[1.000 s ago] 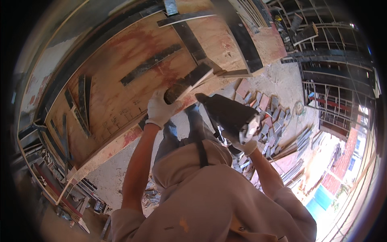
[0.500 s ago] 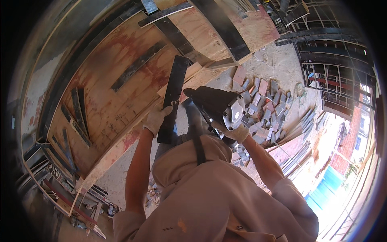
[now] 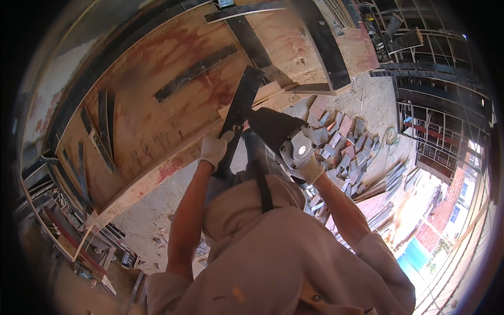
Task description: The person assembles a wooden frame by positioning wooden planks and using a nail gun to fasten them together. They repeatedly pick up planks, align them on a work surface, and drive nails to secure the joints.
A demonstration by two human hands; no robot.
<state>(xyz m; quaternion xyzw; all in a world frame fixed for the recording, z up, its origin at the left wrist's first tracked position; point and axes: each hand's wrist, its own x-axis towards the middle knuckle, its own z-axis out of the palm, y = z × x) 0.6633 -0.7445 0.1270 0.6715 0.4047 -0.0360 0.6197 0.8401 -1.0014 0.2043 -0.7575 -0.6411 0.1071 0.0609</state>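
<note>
My left hand (image 3: pixel 214 149), in a pale work glove, grips a long dark board (image 3: pixel 242 102) near its lower end. The board slants up and to the right, its far end over the edge of the wooden worktable (image 3: pixel 181 123). My right hand (image 3: pixel 310 169), also gloved, is closed round the handle of a nail gun (image 3: pixel 278 127) with a dark body and a grey bolted cap. The gun's narrow dark end lies close by the board's right edge; I cannot tell whether they touch. Part of the handle is hidden under the cap.
More dark strips (image 3: pixel 195 72) lie on the worktable, some at its left part (image 3: pixel 106 126). Beyond the gun, a heap of cut wood blocks (image 3: pixel 346 142) covers the floor. Long strips (image 3: pixel 391 181) lie to its right. A rack of metal bars (image 3: pixel 436 121) stands at the far right.
The board has swung a little to the right, and the nail gun's narrow end now sits nearer to it. The gun has turned slightly. The whole view has shifted a little.
</note>
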